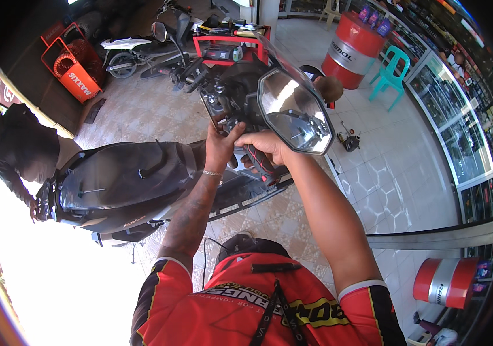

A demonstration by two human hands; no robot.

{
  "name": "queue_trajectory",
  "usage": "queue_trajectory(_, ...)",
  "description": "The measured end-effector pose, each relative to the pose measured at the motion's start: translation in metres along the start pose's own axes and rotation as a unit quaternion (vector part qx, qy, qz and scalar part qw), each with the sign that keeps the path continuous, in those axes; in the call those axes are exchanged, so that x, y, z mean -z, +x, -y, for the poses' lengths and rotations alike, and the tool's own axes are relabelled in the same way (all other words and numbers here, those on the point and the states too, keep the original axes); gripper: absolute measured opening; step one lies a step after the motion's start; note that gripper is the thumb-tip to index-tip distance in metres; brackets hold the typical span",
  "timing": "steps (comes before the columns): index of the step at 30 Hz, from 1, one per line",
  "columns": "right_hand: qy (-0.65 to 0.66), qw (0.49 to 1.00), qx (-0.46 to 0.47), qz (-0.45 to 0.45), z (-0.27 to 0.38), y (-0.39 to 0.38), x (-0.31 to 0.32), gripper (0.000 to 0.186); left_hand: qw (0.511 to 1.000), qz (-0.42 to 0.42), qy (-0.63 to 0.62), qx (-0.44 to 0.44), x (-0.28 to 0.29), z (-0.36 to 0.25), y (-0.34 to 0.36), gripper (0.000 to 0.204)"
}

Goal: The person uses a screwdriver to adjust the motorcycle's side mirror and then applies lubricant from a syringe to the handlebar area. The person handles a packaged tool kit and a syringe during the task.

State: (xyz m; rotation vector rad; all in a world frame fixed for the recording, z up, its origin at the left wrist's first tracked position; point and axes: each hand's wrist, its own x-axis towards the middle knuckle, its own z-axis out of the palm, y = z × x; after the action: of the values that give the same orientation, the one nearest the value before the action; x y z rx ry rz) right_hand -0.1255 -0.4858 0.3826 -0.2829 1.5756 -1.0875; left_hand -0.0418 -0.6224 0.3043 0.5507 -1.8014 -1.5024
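Note:
A dark scooter stands across the view. My left hand is closed at the handlebar controls, below the dash; exactly what its fingers hold is hidden. Just to its right, my right hand is wrapped round a black handlebar grip with red crossed lines, index finger and thumb near my left hand. A large mirror sits above my right hand, reflecting light and part of the handlebar.
A person in dark clothing bends at the scooter's rear; another's head shows behind the mirror. Around are another scooter, a red tool cart, red drums, a teal chair, glass cabinets and a floor tool.

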Motion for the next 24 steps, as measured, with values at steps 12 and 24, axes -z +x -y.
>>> queue_trajectory(12,0.044,0.992,0.101,0.059,-0.033,0.004,-0.008,0.031,0.999,-0.026,0.015,-0.042,-0.002,-0.004,-0.011,0.060)
queue_trajectory(24,0.054,0.993,0.104,0.005,-0.045,-0.010,-0.019,0.030,0.998,-0.029,-0.044,-0.028,-0.002,0.012,-0.004,0.054)
